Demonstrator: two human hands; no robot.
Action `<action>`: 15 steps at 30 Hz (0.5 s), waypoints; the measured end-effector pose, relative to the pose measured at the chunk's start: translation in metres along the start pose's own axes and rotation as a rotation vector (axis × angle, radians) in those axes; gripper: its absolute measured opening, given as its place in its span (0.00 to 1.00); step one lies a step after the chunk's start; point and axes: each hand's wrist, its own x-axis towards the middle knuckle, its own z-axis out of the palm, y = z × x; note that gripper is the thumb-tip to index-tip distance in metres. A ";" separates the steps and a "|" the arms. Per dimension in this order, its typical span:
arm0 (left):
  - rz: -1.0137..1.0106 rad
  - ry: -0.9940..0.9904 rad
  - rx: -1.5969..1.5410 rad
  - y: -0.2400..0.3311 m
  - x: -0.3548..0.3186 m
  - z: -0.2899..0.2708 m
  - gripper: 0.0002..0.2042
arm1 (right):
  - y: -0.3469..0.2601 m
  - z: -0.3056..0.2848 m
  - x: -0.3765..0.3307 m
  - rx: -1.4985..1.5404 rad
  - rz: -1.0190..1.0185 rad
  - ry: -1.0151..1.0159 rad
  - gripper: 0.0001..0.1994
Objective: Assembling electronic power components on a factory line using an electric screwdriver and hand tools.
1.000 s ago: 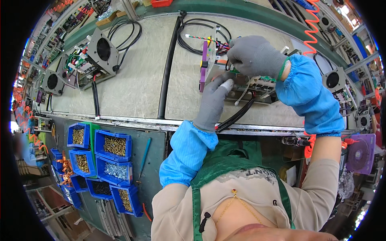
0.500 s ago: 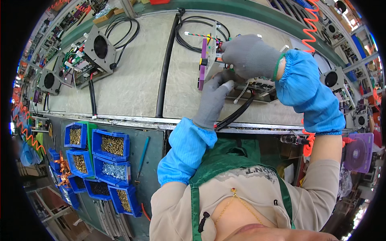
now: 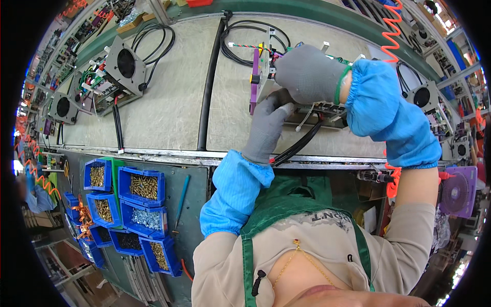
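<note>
On the bench in front of me stands a partly built electrical unit with an upright purple-edged front panel (image 3: pixel 254 87), wires and circuit boards. My left hand (image 3: pixel 267 125), in a grey glove, is at the panel's lower inner side. Its thumb and fingers are closed together there, and what they pinch is hidden. My right hand (image 3: pixel 309 74), also gloved, reaches over the unit against the panel's inner face. Its fingers are curled, their tips hidden behind the hand and panel. A twisted red-green wire (image 3: pixel 245 46) with a white plug sticks out left above the panel. Thick black cables (image 3: pixel 302 145) hang toward me.
A similar unit with a fan (image 3: pixel 126 63) stands to the left; another fan housing (image 3: pixel 421 96) is at right. Blue bins (image 3: pixel 144 187) of screws sit lower left beside a teal screwdriver (image 3: pixel 181 202). A black strip (image 3: pixel 208 92) crosses the bench. An orange coiled hose (image 3: pixel 391 33) hangs at right.
My right hand has shifted slightly left and a little down, nearer the panel. The left hand stays at the panel's lower side. The panel sits slightly further left in view.
</note>
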 end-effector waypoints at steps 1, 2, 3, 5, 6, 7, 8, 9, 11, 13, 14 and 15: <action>0.000 0.000 0.001 -0.002 0.001 0.000 0.18 | -0.001 0.004 0.000 0.008 0.030 -0.007 0.08; 0.019 -0.005 -0.012 -0.003 0.001 0.001 0.19 | 0.000 0.005 0.000 0.010 0.035 -0.007 0.08; 0.039 -0.011 -0.025 -0.004 0.002 0.003 0.20 | 0.001 0.006 0.000 0.022 0.054 -0.031 0.09; 0.036 -0.029 -0.006 -0.004 0.002 0.004 0.20 | 0.005 0.009 -0.002 0.036 0.080 -0.057 0.10; 0.035 -0.040 0.011 -0.004 0.002 0.004 0.20 | 0.007 0.013 -0.005 0.075 0.068 0.021 0.11; 0.033 -0.045 0.012 -0.004 0.002 0.005 0.20 | 0.008 0.017 -0.008 0.114 0.056 0.099 0.12; 0.026 -0.033 0.029 -0.005 0.003 0.004 0.21 | 0.008 0.023 -0.013 0.115 0.058 0.098 0.12; 0.020 -0.019 0.045 -0.005 0.002 0.002 0.21 | 0.005 0.031 -0.019 0.098 0.073 0.260 0.12; 0.022 -0.014 0.106 -0.005 -0.001 -0.003 0.20 | -0.017 0.042 -0.032 0.026 0.110 0.552 0.12; 0.033 -0.022 0.165 -0.004 0.001 0.002 0.20 | -0.054 0.068 -0.051 -0.066 0.130 0.744 0.17; 0.041 0.010 0.101 -0.004 0.000 0.005 0.17 | -0.066 0.082 -0.061 -0.005 -0.050 0.785 0.23; 0.045 0.044 0.038 -0.006 -0.001 0.008 0.15 | -0.082 0.086 -0.072 0.101 -0.027 0.818 0.28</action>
